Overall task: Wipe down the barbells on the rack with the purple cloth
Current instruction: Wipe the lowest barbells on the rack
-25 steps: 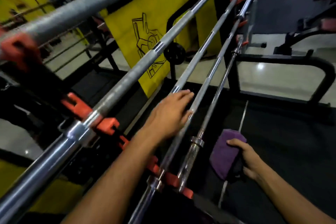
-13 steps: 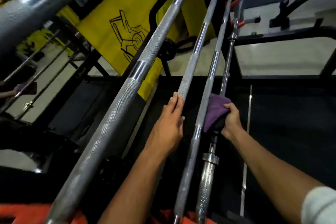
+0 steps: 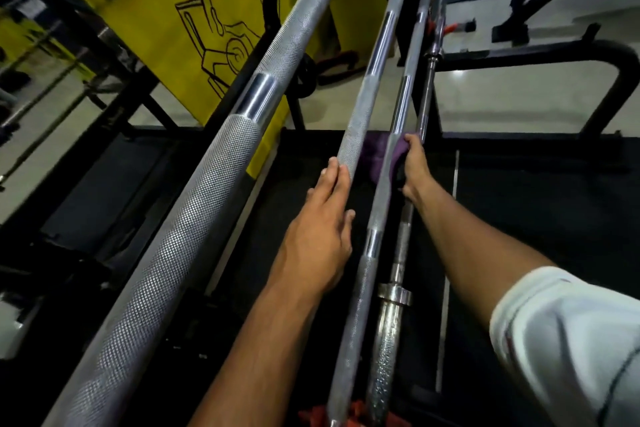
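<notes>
Four barbells run in near-parallel lines from about 6 o'clock up toward 12 and 1 o'clock. The thick knurled barbell [image 3: 194,218] is the nearest and lies at the 9 o'clock side. Between it and the second barbell [image 3: 363,104] there is a wide dark gap, open down to the black floor mat [image 3: 519,204]. The second barbell and the third barbell [image 3: 381,204] are close together, with only a narrow slot between them. The fourth barbell [image 3: 398,270], with a collar and a shiny sleeve, lies just beside the third one on its 3 o'clock side, almost touching in this view. At 6 o'clock, orange rack hooks [image 3: 356,414] hold the bar ends.

The left hand [image 3: 322,229] lies with straight, closed fingers along the second barbell; the fingertips touch its knurled part and nothing is held.

The right hand [image 3: 414,166] is curled around the purple cloth [image 3: 377,158] and grips it against the fourth barbell, near the centre of the view. The cloth is partly hidden behind the third barbell, so I cannot tell how far it wraps around the bar. At the 5 o'clock corner a white sleeve [image 3: 571,340] covers the right arm.

At 11 o'clock stands a yellow banner [image 3: 166,17] with a line drawing.
</notes>
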